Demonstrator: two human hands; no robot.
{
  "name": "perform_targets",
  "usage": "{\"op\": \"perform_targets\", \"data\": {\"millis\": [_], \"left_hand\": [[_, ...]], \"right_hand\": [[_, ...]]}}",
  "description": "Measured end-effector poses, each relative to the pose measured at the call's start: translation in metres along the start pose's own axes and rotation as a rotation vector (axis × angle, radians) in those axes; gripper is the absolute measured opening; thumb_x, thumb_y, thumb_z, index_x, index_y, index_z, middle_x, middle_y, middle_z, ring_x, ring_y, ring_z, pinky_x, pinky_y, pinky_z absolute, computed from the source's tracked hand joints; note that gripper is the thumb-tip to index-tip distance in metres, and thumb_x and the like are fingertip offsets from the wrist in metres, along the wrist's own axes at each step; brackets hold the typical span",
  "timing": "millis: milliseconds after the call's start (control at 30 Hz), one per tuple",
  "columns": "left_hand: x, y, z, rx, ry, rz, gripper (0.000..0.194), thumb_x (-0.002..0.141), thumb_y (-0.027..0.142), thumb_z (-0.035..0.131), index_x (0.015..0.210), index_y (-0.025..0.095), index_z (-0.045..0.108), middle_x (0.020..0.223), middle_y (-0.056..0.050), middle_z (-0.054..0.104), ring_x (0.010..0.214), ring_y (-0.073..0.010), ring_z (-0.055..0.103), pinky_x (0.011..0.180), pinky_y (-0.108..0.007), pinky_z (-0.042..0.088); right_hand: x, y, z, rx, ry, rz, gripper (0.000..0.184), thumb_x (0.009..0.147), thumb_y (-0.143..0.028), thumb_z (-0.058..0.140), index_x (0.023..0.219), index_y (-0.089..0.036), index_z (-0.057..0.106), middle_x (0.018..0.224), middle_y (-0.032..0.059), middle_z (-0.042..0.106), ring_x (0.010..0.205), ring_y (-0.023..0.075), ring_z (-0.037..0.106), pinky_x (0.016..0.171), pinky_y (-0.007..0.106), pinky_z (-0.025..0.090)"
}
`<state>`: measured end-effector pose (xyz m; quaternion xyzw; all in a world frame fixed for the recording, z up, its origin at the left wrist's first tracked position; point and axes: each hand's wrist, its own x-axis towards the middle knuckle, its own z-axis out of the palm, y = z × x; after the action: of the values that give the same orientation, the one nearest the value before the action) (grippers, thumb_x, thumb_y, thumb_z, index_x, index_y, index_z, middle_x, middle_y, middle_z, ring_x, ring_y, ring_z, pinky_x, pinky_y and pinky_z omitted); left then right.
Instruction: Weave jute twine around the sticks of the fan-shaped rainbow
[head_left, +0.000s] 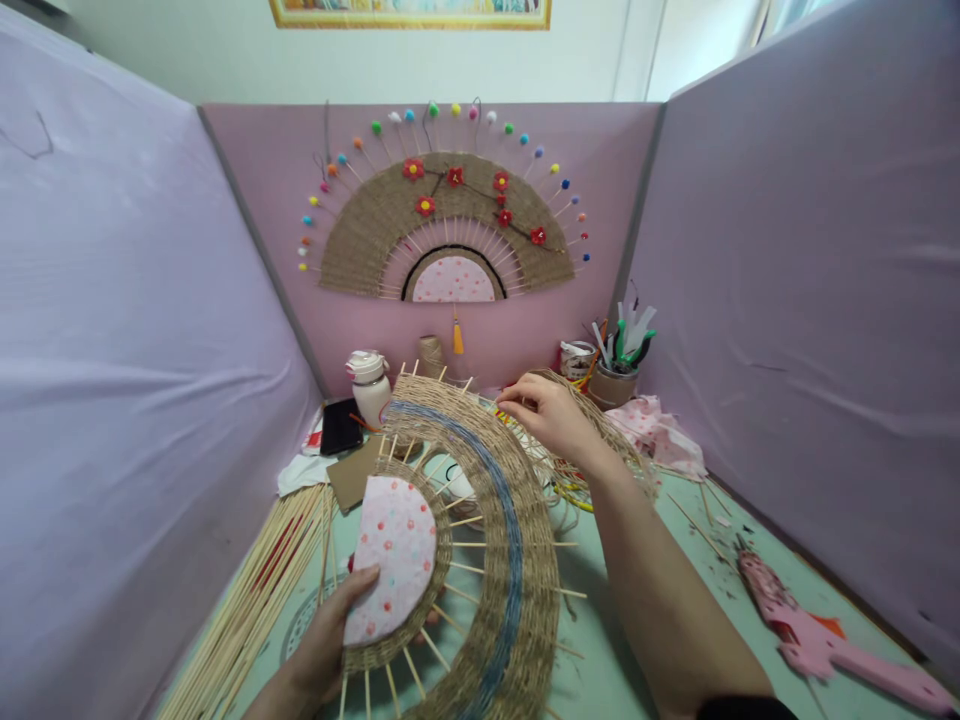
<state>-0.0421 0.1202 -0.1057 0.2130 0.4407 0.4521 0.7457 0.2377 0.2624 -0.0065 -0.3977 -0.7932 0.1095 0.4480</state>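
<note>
I hold a half-round woven fan (517, 540) upright over the table; it is made of tan twine with a blue band and thin wooden spokes. My left hand (326, 640) grips its pink flowered centre piece (394, 555), thumb on the front. My right hand (547, 412) reaches to the fan's far top edge, its fingers pinched together there; what they pinch is too small to make out. A second woven piece (600, 425) lies behind my right hand.
A finished fan (450, 225) with red flowers and coloured pompoms hangs on the back wall. A bundle of thin sticks (247, 610) lies at left, a pink glue gun (817, 640) at right. A white bottle (369, 385), twine spool (431, 355) and tool cup (615, 375) stand behind.
</note>
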Motion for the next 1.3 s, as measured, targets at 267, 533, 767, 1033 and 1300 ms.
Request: {"op": "perform_targets", "data": {"millis": [267,533,767,1033,1300], "left_hand": [[0.004,-0.002,-0.01,-0.072,-0.04,0.029,0.05,0.082,0.023,0.055,0.126,0.001,0.051,0.087,-0.021,0.071,0.083,-0.0337,0.068,0.069,-0.042,0.056],[0.006,-0.002,-0.015,-0.127,-0.044,0.063,0.051,0.081,0.024,0.057,0.127,0.003,0.052,0.089,-0.021,0.071,0.084,-0.0349,0.067,0.071,-0.045,0.055],[0.006,-0.004,-0.015,-0.137,-0.042,0.042,0.058,0.078,0.026,0.06,0.131,0.005,0.048,0.089,-0.02,0.071,0.091,-0.0368,0.065,0.077,-0.049,0.053],[0.004,-0.002,-0.011,-0.142,-0.059,0.057,0.058,0.079,0.025,0.058,0.132,0.004,0.047,0.097,-0.021,0.069,0.095,-0.0366,0.064,0.085,-0.048,0.05],[0.004,-0.004,-0.007,-0.128,0.048,0.094,0.055,0.082,0.022,0.055,0.133,0.005,0.047,0.095,-0.019,0.07,0.097,-0.0352,0.063,0.09,-0.049,0.047]], "right_hand": [[0.002,0.001,-0.005,0.246,-0.02,0.158,0.028,0.086,-0.035,0.051,0.083,-0.015,0.069,0.076,0.004,0.063,0.069,0.0131,0.052,0.064,0.026,0.037],[0.001,0.002,0.0,0.571,-0.045,0.305,0.048,0.083,-0.055,0.047,0.087,-0.013,0.069,0.058,-0.0014,0.043,0.054,0.0096,0.036,0.051,0.024,0.026],[0.0,0.012,0.011,0.803,-0.248,0.394,0.057,0.077,-0.067,0.047,0.082,-0.013,0.066,0.053,-0.0049,0.031,0.049,0.0076,0.027,0.047,0.023,0.017],[0.0,0.003,0.009,0.601,-0.239,0.414,0.045,0.077,-0.058,0.054,0.083,-0.015,0.065,0.055,-0.0045,0.038,0.05,0.0082,0.031,0.048,0.022,0.025],[0.002,0.003,0.01,0.319,-0.168,0.203,0.038,0.084,-0.048,0.049,0.072,-0.015,0.064,0.063,-0.001,0.052,0.061,0.0112,0.044,0.058,0.024,0.033]]}}
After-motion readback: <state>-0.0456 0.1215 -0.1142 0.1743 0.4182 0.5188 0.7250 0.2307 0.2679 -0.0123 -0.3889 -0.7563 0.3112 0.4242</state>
